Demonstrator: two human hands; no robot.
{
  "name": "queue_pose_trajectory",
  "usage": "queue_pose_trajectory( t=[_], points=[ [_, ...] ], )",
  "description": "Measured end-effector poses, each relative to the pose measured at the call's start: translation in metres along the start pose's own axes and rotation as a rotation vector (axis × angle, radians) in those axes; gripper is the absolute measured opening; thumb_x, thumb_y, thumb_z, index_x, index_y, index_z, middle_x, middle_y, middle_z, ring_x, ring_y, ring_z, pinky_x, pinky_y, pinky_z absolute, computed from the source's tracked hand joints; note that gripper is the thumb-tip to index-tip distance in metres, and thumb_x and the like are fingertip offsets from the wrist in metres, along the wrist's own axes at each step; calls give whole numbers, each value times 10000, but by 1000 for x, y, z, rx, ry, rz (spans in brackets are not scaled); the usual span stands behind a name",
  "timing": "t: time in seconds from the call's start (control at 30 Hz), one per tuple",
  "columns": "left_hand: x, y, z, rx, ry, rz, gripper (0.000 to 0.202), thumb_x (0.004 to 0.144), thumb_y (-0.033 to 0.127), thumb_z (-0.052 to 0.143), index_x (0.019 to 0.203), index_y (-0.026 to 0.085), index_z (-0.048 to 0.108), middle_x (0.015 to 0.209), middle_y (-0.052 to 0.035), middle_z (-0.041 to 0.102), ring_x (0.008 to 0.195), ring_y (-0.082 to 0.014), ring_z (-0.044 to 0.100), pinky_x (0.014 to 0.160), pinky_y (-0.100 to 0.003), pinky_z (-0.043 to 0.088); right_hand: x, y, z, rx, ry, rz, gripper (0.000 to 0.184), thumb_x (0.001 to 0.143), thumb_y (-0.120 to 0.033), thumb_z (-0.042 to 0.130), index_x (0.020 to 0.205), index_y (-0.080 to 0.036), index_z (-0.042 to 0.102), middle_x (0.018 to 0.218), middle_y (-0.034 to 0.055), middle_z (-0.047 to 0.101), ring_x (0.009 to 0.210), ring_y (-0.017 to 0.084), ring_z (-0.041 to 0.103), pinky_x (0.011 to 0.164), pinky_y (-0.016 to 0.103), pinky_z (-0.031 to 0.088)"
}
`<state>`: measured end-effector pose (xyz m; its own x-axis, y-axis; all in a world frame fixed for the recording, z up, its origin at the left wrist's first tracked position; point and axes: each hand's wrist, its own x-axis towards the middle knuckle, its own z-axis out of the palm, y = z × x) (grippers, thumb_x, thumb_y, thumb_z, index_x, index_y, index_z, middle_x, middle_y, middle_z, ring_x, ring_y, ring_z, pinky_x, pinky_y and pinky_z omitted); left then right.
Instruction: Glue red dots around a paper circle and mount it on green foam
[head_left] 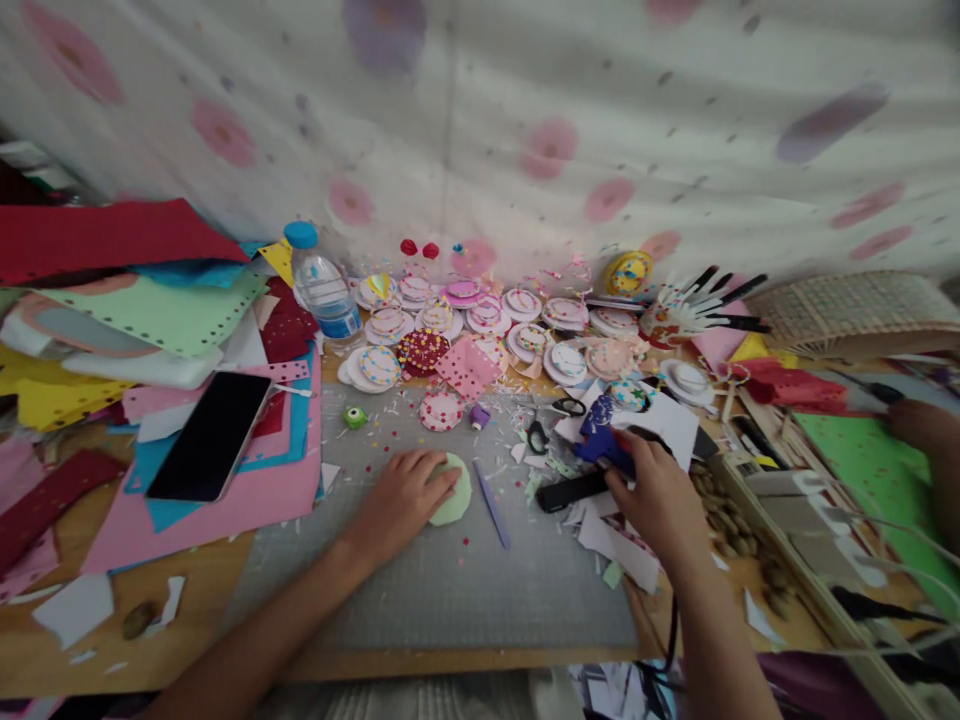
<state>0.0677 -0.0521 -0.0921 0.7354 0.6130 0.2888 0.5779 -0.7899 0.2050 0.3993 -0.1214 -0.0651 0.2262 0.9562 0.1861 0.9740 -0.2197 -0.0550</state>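
My left hand (409, 497) lies over a pale green paper disc (452, 500), its fingers bent at the disc's edge and pinning it to the grey cutting mat (337, 590). A blue glue gun (596, 440) is in the grip of my right hand (656, 490), at the mat's right side. Just below the gun is a black block-like object (571, 491). Between the hands lies a thin lilac stick (491, 505). Black-handled scissors (538, 437) and paper scraps are scattered near the gun.
Rows of small decorated paper hats (487, 315) line the back beside a water bottle (326, 290). Coloured sheets and a phone (211, 437) lie at left. A tray with a power strip (802, 510) stands at right, near another person's hand (919, 425).
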Motion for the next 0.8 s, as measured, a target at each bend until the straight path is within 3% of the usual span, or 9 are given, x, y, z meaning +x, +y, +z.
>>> queue_pose_trajectory(
  t=[0.13,0.23,0.3,0.4,0.47,0.63,0.73,0.8],
  points=[
    [3,-3,2,-91,19,-20,164,940,215,505,1028,189,641,1079,-77,642,1022,-242,548,881,-406,426,-11,12,-14,294,135,21,480,799,-329,545,1245,-155,518,1045,124,625,936,273,603,809,382,472],
    [4,-7,-1,-290,49,-99,151,952,229,483,1005,177,614,1030,-63,647,1001,-219,555,906,-392,412,-18,6,-27,571,198,197,454,713,-358,658,1126,-183,591,929,72,631,796,225,589,714,345,471],
    [5,-12,-5,-452,118,-195,145,955,232,470,984,171,598,981,-55,644,967,-197,566,897,-363,419,-20,-7,-35,874,167,343,385,694,-381,702,1016,-183,628,772,25,584,650,169,532,594,298,429],
    [7,-19,-11,-701,226,-392,150,942,278,489,950,174,596,933,-42,633,910,-175,580,838,-315,444,-19,-36,-40,1517,-62,416,318,738,-414,679,944,-176,633,606,-46,420,464,82,363,450,236,268],
    [7,-23,-15,-883,254,-517,163,919,322,526,939,178,600,917,-33,633,870,-166,592,799,-295,460,-18,-57,-39,1795,-266,390,284,756,-385,679,942,-174,637,606,-55,403,429,48,300,440,228,214],
    [0,-19,-17,-1297,273,-670,169,863,347,616,922,191,589,820,9,636,753,-124,593,730,-247,470,-23,-99,-30,2081,-660,318,222,815,-364,635,934,-178,657,605,-52,472,370,3,208,408,205,191],
    [-8,-14,-15,-1420,248,-707,165,843,331,653,897,190,587,770,23,633,700,-104,570,671,-216,451,-24,-114,-27,2130,-794,286,208,813,-347,630,919,-172,671,582,-58,484,337,-14,162,378,194,178],
    [-13,-13,-14,-1452,213,-720,165,842,327,658,892,186,589,741,25,630,663,-96,553,634,-207,435,-20,-119,-24,2112,-814,287,193,800,-330,638,895,-165,671,564,-64,478,330,-16,147,367,189,168]
  ],
)
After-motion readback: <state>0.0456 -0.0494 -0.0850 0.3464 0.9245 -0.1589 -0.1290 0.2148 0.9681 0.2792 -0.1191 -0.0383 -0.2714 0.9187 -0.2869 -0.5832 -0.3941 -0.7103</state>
